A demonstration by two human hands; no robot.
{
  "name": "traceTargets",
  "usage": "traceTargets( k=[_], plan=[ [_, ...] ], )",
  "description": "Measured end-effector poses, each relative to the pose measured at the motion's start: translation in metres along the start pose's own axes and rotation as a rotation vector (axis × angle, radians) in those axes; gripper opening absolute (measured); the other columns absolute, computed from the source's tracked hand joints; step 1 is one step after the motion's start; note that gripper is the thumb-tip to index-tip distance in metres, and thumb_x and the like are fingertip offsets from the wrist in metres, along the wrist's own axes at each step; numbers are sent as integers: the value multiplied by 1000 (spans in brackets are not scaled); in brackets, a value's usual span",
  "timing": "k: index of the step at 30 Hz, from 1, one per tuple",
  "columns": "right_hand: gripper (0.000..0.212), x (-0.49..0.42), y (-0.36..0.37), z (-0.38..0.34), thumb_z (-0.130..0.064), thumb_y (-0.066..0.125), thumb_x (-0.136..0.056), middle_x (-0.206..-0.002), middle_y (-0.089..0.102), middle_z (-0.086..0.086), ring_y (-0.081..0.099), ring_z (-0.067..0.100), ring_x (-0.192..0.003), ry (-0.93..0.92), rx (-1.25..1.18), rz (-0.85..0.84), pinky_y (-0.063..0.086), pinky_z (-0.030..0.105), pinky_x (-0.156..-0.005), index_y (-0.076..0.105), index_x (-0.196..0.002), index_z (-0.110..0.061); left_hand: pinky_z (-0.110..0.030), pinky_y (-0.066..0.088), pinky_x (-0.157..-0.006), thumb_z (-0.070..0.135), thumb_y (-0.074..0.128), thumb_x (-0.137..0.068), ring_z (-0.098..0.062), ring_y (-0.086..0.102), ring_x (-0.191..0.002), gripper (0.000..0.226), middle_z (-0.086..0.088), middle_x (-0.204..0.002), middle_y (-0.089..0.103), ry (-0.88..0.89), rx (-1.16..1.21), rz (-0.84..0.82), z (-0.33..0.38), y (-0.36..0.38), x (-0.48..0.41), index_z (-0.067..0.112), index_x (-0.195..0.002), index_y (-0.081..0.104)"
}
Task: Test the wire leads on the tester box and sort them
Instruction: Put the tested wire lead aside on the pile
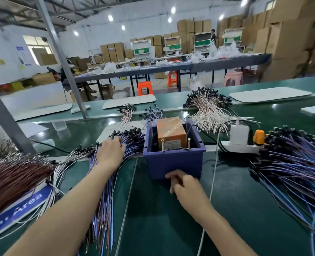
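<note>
A blue plastic bin point(173, 163) stands mid-table and holds an orange tester box point(170, 133) with two brass posts at its front. My left hand point(110, 152) lies on a pile of blue-purple wire leads point(105, 191) with black ends, left of the bin, its fingers curled into the black ends. My right hand point(184, 185) is in front of the bin, fingers curled, close to the bin's front wall; whether it holds a lead is hidden. A large pile of the same blue-purple leads point(297, 163) lies at the right.
A bundle of brown leads point(12, 178) and white leads lies at the left over a blue sign. White-pink leads point(210, 109) lie behind the bin. A white power strip point(239, 146) with a charger and an orange plug sits right of the bin. A grey post point(5, 119) stands at the left.
</note>
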State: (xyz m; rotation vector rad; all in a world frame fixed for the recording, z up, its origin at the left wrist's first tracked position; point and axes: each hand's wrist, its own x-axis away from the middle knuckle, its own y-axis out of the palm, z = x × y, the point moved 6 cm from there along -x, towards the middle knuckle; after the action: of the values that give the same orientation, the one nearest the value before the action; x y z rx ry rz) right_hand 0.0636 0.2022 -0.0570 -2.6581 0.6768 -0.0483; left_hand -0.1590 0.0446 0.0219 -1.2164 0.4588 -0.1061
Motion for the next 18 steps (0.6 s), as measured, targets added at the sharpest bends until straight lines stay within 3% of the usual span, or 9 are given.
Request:
traceTargets(
  k=[4,9,12,15,18],
  plan=[
    [31,0,0,2,-20,45,-102,-76,70,-9,54,1,-54,6,-38,-1,41,18,-48,65,-96,-43,-46,43,-97,34,50,-103,-37,49,-124,36,-17,-134,51,-72,-28,-76,0,11,-14,10,-130,53],
    [31,-2,1,4,-22,45,-103,-77,70,-8,52,1,-53,10,-63,-4,41,19,-48,65,-97,-44,-45,47,-89,25,47,-103,-35,54,-118,27,-15,-127,59,-71,-88,-57,-1,16,-22,11,-125,57],
    [30,-3,0,5,-23,44,-103,-77,70,-9,53,0,-54,6,-55,0,40,17,-49,65,-97,-44,-43,47,-86,21,46,-101,-34,55,-114,26,-15,-122,62,-122,46,20,-6,16,-22,10,-119,61],
    [28,-3,0,5,-24,44,-104,-77,70,-10,54,0,-56,8,-53,4,41,18,-50,64,-98,-43,-46,46,-95,22,48,-99,-35,54,-112,21,-17,-120,60,-231,321,110,-14,13,-19,8,-110,59],
    [28,-3,0,6,-25,44,-104,-77,70,-10,54,0,-56,17,-58,9,42,19,-51,65,-98,-43,-45,48,-88,23,44,-102,-32,56,-94,14,-15,-109,62,-270,529,125,-15,11,-14,11,-107,48]
  ],
)
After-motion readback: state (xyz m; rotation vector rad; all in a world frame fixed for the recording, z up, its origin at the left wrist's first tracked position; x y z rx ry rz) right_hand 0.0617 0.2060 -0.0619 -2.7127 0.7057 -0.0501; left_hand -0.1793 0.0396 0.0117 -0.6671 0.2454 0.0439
